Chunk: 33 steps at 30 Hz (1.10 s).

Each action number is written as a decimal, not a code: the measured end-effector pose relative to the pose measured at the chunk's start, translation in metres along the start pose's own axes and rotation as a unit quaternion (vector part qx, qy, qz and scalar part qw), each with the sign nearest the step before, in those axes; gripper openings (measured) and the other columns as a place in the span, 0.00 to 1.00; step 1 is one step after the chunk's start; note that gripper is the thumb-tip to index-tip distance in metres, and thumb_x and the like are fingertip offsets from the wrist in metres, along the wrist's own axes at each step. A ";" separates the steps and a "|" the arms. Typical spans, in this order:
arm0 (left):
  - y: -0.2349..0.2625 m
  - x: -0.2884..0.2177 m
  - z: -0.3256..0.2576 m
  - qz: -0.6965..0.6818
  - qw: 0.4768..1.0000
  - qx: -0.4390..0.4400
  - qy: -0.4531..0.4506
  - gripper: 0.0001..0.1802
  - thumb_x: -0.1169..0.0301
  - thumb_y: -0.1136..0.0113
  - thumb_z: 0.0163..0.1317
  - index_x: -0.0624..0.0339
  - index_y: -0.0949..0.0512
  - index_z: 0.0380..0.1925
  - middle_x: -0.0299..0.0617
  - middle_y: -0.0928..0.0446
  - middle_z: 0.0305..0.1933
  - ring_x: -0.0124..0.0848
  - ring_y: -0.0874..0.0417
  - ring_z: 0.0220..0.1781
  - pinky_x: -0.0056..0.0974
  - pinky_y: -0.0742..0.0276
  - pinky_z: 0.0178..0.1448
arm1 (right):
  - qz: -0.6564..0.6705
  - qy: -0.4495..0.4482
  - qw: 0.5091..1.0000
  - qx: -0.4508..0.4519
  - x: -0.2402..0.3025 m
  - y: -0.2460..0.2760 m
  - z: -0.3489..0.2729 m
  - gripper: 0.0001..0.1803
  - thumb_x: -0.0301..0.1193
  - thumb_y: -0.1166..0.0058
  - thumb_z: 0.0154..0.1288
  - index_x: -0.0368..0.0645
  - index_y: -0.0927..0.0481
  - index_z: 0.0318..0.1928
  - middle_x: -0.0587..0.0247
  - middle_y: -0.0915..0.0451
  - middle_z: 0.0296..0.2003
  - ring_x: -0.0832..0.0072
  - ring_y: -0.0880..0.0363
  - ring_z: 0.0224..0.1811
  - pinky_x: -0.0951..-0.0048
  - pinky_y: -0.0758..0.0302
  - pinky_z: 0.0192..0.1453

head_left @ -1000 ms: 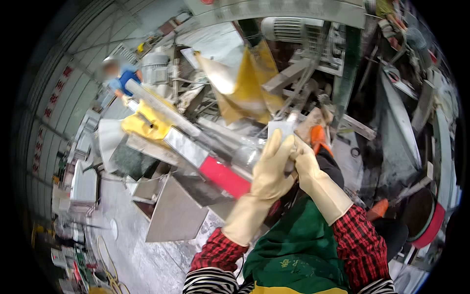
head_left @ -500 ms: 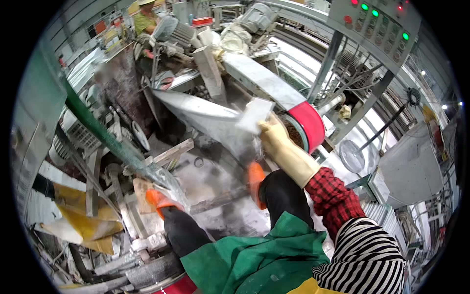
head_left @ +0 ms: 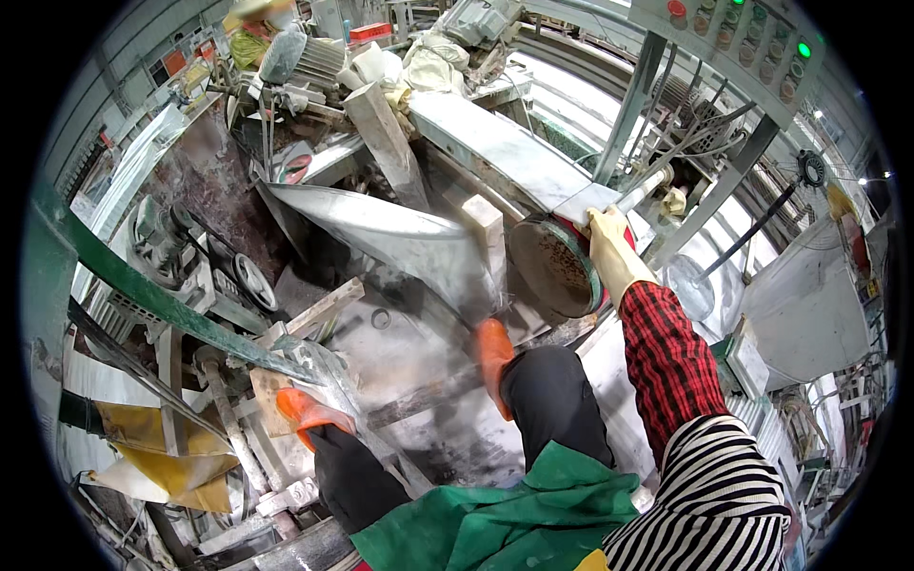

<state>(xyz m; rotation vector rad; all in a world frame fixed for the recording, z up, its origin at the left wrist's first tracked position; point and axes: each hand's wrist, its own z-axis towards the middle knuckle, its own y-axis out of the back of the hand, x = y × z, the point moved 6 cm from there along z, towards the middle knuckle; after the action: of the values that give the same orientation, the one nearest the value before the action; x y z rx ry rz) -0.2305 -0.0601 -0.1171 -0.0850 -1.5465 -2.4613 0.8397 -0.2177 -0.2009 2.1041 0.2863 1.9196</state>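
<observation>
My right hand (head_left: 614, 249), in a cream rubber glove, reaches forward to the near end of a conveyor. Its fingers are closed at the edge of a small white stone tile (head_left: 584, 203), which rests flat at the belt's end. Beyond that tile, a long pale stone strip (head_left: 495, 138) lies along the conveyor. Below the glove is the round, open end of the conveyor's drum (head_left: 557, 266), brown and speckled inside; only a little red shows beside the hand. My left hand is out of view.
A curved sheet-metal chute (head_left: 381, 224) stands ahead, beside a wooden post (head_left: 487, 243). A green rail (head_left: 162, 295) crosses on the left. Upper right hangs a control panel (head_left: 733, 48) with lit green lamps. Another person (head_left: 249, 38) is at the far left. My orange boots (head_left: 495, 357) stand on the wet floor.
My right hand has moved right and forward, bringing the white tile from above the chute down onto the conveyor's end. The tile now covers much of the red. The view has shifted slightly.
</observation>
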 end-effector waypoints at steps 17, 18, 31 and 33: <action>0.013 -0.027 -0.007 0.263 0.942 -0.147 -0.145 0.35 0.46 0.43 0.72 0.65 0.25 0.65 0.63 0.20 0.61 0.56 0.19 0.62 0.56 0.22 0.66 | -0.142 0.034 0.982 0.118 0.026 -0.006 -0.027 0.12 0.34 0.53 0.77 0.38 0.22 0.43 0.50 0.13 0.29 0.65 0.13 0.31 0.67 0.19 0.35; 0.013 -0.032 -0.008 0.292 0.926 -0.178 -0.163 0.35 0.46 0.43 0.72 0.66 0.25 0.65 0.63 0.20 0.61 0.56 0.19 0.62 0.56 0.22 0.66 | -0.128 0.074 0.980 0.131 0.037 -0.003 -0.036 0.12 0.34 0.53 0.76 0.37 0.22 0.45 0.48 0.14 0.29 0.63 0.13 0.30 0.66 0.19 0.35; 0.058 -0.053 -0.009 -0.068 0.995 -0.029 0.070 0.20 0.56 0.33 0.60 0.54 0.19 0.48 0.51 0.20 0.48 0.53 0.20 0.54 0.57 0.26 0.59 | -0.242 0.296 0.848 0.367 0.021 -0.077 -0.063 0.29 0.22 0.48 0.70 0.43 0.29 0.71 0.54 0.22 0.59 0.61 0.23 0.57 0.63 0.27 0.62; 0.044 -0.048 0.003 -0.040 0.994 -0.053 0.083 0.23 0.55 0.31 0.58 0.54 0.22 0.50 0.49 0.23 0.48 0.52 0.21 0.54 0.57 0.25 0.54 | -0.221 0.282 0.851 0.385 0.023 -0.089 -0.093 0.29 0.22 0.48 0.69 0.42 0.28 0.71 0.54 0.21 0.56 0.62 0.21 0.53 0.63 0.25 0.58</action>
<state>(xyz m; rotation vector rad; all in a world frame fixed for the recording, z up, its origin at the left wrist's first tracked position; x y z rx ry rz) -0.1746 -0.0674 -0.0853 0.1623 -1.3766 -2.5388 0.7532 -0.1195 -0.2017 1.4963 1.7441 2.2668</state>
